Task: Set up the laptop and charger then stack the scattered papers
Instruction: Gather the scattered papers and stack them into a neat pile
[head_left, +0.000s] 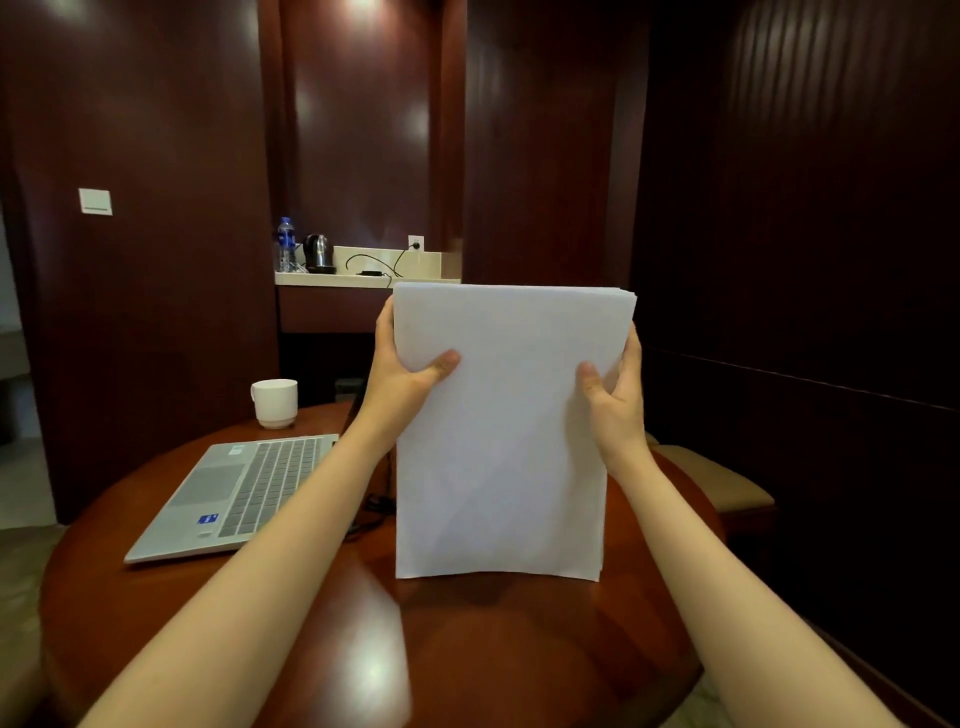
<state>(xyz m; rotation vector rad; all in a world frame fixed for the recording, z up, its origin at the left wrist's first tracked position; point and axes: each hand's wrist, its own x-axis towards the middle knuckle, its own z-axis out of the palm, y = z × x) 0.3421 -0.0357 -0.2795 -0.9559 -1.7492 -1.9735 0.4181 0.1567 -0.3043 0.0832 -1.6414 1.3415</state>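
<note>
papers: white sheets (501, 441) held upright as one bundle over the table (493, 649), near-centre, just right of the laptop (234, 493).
left hand: (402, 374) wrapped round the left long edge, upper half; thumb pressed on the near face, fingers hidden behind.
right hand: (615, 400) gripped on the right long edge, a bit lower; thumb on the near face, fingers laid up along the edge.
long axis: approx. vertical; lower short edge faced down at the tabletop. contact w/ the wood can't be told; a shadow is seen just under it.
alignment: sheet edges at the top right corner are seen slightly staggered, so the bundle is judged not yet squared.
key relation: the table lies straight below the grip, along the long axis; one hand per side, neither nearer. a two-handed tap down is judged the likely next move, then the papers laid flat.
laptop: on the table's left, keyboard in view; screen not made out.
cable: dark lead (375, 504) seen betw. laptop and papers; plugged or not can't be told.
cup: (274, 402) at the far left of the table, beyond the laptop.
</note>
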